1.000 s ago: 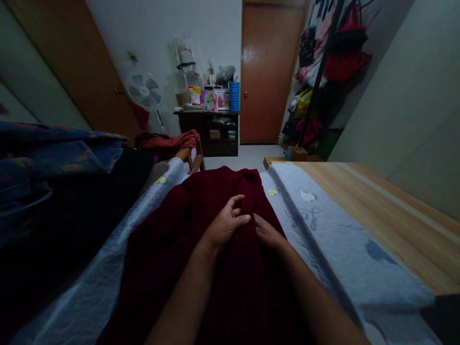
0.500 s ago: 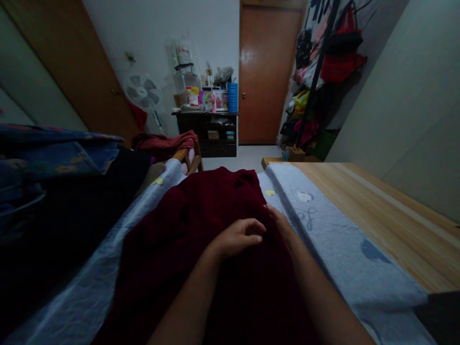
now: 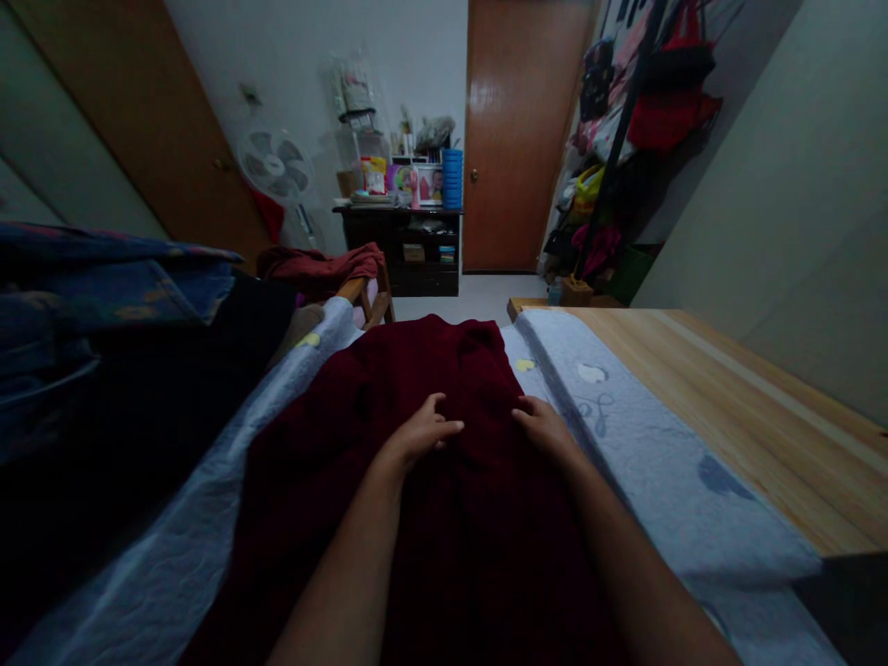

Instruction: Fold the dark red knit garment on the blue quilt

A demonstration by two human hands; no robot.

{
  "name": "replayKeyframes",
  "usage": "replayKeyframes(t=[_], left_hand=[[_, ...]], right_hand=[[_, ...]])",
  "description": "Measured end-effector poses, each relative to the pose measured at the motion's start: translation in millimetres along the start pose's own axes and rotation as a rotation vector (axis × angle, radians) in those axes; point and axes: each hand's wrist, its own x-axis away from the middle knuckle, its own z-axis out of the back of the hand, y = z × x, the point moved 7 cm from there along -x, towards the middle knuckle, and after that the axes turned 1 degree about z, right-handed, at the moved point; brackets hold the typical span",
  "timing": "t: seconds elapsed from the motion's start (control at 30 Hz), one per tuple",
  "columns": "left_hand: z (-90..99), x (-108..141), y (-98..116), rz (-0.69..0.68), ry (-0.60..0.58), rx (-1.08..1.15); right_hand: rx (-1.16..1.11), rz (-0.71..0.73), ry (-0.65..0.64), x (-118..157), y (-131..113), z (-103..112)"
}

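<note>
A dark red garment (image 3: pixel 430 370) lies spread over a grey-blue patterned bed cover (image 3: pixel 666 472), with soft wrinkles in its far half. Above the middle of the cloth is my left hand (image 3: pixel 417 433), thumb and fingers apart and nothing between them; whether it touches the fabric is hard to see. My right hand (image 3: pixel 548 430) is at the garment's right edge, thumb and forefinger drawn close together on the cloth there. Its other fingers are mostly hidden. The near part of the garment is too dark to show detail.
Denim and dark clothes (image 3: pixel 153 296) are piled at left. A bare wooden board (image 3: pixel 735 398) runs along the right. Beyond the bed are a red-brown cloth (image 3: pixel 326 268) over a wooden frame, a fan (image 3: pixel 277 166), a dark cabinet (image 3: pixel 367 245), a door (image 3: pixel 520 139) and hanging bags (image 3: pixel 666 120).
My left hand has moved left over the garment, away from my right hand, and its fingers have spread. My right hand stays by the right edge, its fingers now more bent.
</note>
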Motion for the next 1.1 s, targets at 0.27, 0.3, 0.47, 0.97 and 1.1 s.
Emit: replayKeyframes(t=[0.27,0.3,0.47,0.97,1.1], left_hand=[[-4.2,-22.4,-8.1,-0.121,0.163,0.219],[-3.8,-24.3,-9.7,-0.130,0.171,0.216],[0.2,-31.0,-13.2,-0.172,0.227,0.114],[9.1,-30.4,-7.8,-0.216,0.406,-0.200],[19.3,-24.5,-6.5,-0.135,0.415,-0.249]], right_hand=[[-0.134,-0.078,-0.031,17.0,-5.8,-0.8],[-0.179,-0.099,-0.058,24.1,-7.0,0.2],[-0.348,-0.142,-0.202,73.9,-13.2,10.7],[-0.388,-0.190,-0.254,149.6,-2.5,20.9],[0.077,0.031,0.052,163.9,-13.0,42.7]])
